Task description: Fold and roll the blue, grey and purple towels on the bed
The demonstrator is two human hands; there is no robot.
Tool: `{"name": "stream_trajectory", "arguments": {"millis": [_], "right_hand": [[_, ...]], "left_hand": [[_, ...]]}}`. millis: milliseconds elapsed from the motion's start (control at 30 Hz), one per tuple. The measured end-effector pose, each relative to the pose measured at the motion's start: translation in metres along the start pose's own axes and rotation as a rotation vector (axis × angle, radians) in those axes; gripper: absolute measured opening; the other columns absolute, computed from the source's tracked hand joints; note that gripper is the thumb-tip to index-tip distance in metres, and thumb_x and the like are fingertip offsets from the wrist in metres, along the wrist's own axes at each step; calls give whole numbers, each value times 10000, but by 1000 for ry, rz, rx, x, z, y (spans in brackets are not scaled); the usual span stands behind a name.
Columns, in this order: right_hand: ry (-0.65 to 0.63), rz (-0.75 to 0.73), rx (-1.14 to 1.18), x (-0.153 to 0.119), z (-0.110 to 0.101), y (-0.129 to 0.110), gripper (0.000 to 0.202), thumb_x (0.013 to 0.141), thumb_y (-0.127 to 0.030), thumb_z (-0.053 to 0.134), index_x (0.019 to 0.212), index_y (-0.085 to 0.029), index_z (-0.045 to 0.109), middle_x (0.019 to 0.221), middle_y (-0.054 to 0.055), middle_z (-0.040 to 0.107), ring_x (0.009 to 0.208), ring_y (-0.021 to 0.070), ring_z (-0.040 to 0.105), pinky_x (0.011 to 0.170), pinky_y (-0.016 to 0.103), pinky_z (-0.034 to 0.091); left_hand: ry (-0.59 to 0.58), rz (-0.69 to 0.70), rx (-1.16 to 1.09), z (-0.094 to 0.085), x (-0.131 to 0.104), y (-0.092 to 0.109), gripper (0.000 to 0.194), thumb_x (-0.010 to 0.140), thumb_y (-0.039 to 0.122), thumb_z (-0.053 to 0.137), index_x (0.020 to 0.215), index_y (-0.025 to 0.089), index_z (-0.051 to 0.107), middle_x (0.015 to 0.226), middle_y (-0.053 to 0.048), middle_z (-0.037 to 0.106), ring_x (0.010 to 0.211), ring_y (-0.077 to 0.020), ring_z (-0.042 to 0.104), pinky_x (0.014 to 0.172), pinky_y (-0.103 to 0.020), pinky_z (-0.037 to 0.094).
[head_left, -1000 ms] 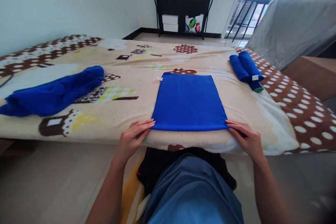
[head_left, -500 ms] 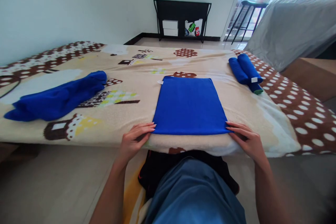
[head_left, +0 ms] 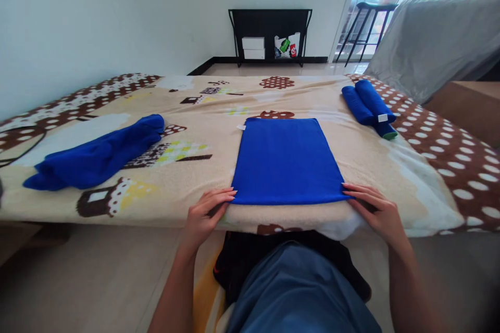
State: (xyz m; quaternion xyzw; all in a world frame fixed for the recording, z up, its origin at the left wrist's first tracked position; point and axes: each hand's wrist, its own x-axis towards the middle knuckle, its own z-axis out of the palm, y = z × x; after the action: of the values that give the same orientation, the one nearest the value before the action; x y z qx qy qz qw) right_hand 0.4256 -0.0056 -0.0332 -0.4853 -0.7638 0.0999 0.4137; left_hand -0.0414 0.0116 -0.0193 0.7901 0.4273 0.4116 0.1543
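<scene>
The left hand (head_left: 206, 213) was at the lower middle of the frame, its fingers nearly straight and held close together, their tips over the near left corner of a blue cloth (head_left: 287, 161) and the thumb tucked in against the edge — a light pinch rather than a fist. The right hand (head_left: 377, 212) mirrored it at the near right corner, fingers extended and thumb drawn in below them, gripping the hem by the tips alone. Between the two hands the near edge ran almost straight, and the blue cloth lay flat and smooth at the centre of the frame, a white label (head_left: 241, 127) sticking out near its far left corner. Under it spread a patterned cream blanket (head_left: 203, 179), bordered in brown with white dots. A crumpled blue cloth (head_left: 101, 156) lay at the left of the frame, well apart from the left hand, while rolled blue cloths (head_left: 367, 101) rested together at the upper right — one showing a green end. A black rack (head_left: 270, 22) stood at the top centre.
</scene>
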Motion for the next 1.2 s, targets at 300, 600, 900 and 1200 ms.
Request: {"name": "stream_trajectory", "arguments": {"millis": [300,600,900,1200], "right_hand": [[-29,36,41,-1,-1,5,192,951,-291,595,1108,-308,703,1277,12,658,1194,226,604,1045,450,478],[14,163,-45,16,6,1,228,961,-408,531,935,-228,669,1059,77,658,1014,231,608,879,390,494],[185,212,-338,21,37,-1,197,931,-349,474,876,-208,601,975,90,617,933,253,572,867,423,457],[372,202,-364,15,45,-2,200,878,-352,577,1015,-208,593,989,92,619,855,236,566,815,424,473]], "left_hand": [[29,-18,25,-6,1,2,227,960,201,566,1101,295,717,1159,-26,738,1158,-205,640,1011,-397,484],[66,-219,194,3,20,18,119,851,246,555,892,234,666,865,-19,681,861,-219,616,846,-401,430],[126,-385,181,17,26,12,174,866,377,528,916,232,611,827,-20,671,790,-229,625,859,-434,399],[356,-373,418,39,25,16,143,842,223,565,985,224,575,972,-73,676,951,-298,625,905,-496,367]]}}
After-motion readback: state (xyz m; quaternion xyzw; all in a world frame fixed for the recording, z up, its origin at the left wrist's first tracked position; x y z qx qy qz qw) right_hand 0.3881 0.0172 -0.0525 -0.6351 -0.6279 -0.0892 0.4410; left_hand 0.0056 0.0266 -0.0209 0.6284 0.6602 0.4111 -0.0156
